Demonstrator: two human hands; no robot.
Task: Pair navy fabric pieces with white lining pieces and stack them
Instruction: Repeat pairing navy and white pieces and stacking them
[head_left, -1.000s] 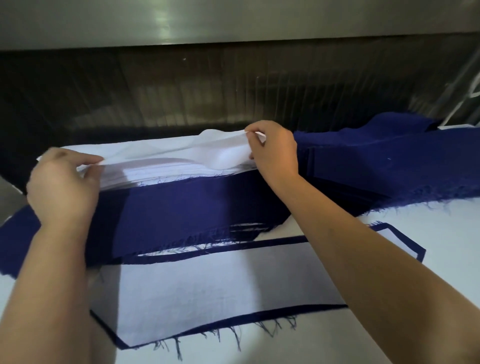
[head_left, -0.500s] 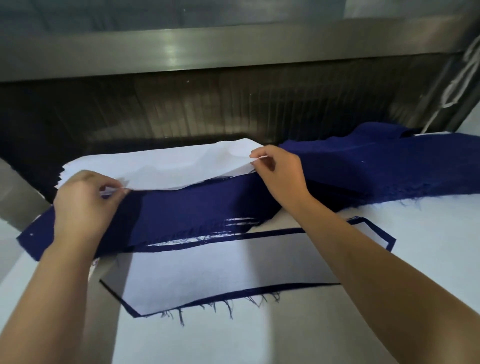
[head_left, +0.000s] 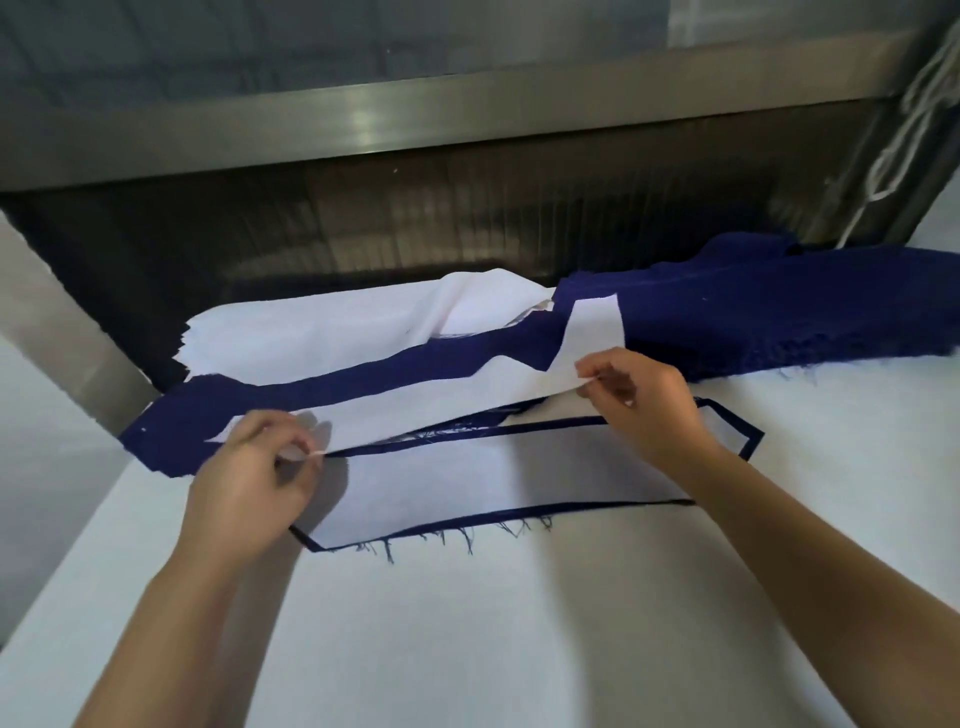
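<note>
The white lining piece (head_left: 441, 400) has come off the lining stack (head_left: 311, 338); left hand (head_left: 254, 478) and right hand (head_left: 644, 410), well apart, pinch its ends over the navy strip (head_left: 363, 375); pairing seems next.

1. a white desk (head_left: 519, 649) spreads out below me.
2. a steel beam (head_left: 467, 119) runs across ahead of me, with a dark ribbed panel (head_left: 415, 223) under it.
3. a white cord (head_left: 927, 83) hangs at my far right.
</note>
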